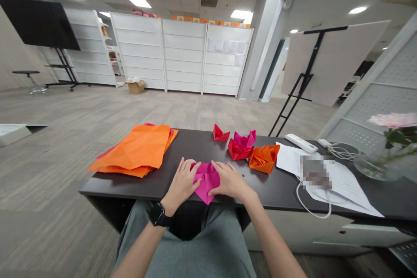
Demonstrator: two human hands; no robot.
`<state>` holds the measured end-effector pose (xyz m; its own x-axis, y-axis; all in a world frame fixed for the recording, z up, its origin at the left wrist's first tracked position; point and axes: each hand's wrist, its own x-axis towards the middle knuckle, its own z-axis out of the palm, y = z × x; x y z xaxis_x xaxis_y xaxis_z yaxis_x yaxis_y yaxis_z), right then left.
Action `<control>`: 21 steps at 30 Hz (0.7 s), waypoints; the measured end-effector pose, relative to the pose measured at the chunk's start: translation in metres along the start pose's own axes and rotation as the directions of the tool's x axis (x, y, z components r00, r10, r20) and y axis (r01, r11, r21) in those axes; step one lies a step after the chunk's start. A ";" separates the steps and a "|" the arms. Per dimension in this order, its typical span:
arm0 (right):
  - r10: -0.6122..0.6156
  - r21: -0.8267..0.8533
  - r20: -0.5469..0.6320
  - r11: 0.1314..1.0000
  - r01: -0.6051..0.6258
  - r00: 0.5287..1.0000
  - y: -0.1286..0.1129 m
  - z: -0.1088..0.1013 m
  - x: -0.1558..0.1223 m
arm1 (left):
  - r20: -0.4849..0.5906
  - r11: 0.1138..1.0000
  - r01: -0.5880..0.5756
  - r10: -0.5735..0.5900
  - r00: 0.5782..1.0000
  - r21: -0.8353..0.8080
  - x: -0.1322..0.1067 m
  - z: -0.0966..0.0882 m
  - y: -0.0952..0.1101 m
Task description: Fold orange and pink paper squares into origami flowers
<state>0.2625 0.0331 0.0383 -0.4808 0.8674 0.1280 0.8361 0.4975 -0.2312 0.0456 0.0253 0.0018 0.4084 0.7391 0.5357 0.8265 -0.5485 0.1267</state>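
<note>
A magenta sheet of folded origami paper point(207, 184) lies at the table's front edge, its pointed end toward me and a crease down its middle. My left hand point(186, 179) grips its left side, thumb on top and fingertips at the upper corner. On the opposite side my right hand point(228, 179) holds it the same way, fingers curled over the far edge. Beyond my right hand stand finished paper folds: a small red one point(220, 134), a magenta and red one point(241, 145) and an orange one point(264, 159).
A stack of orange paper point(137, 147), with red sheets under it, lies at the table's left. To the right are printed sheets point(348, 186), a white power strip point(301, 143), a coiled cable point(343, 152) and a glass vase point(374, 167) with a pink flower.
</note>
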 end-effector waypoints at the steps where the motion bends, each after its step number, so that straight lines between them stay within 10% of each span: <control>1: -0.024 -0.022 -0.027 0.999 0.023 0.999 0.001 0.000 0.002 | -0.014 1.000 0.002 -0.002 1.000 0.005 0.000 -0.001 0.001; 6: -0.100 -0.124 -0.183 0.989 0.078 0.978 -0.006 -0.003 0.002 | -0.041 1.000 0.008 -0.007 0.999 0.027 0.000 -0.006 0.004; 21: -0.146 -0.094 -0.124 0.986 0.135 0.981 0.004 0.006 0.006 | 0.051 0.999 -0.023 0.020 0.998 0.044 0.004 0.001 -0.004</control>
<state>0.2618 0.0404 0.0326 -0.5617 0.7790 0.2787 0.7844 0.6085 -0.1201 0.0448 0.0308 0.0028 0.4444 0.7469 0.4946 0.8333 -0.5473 0.0776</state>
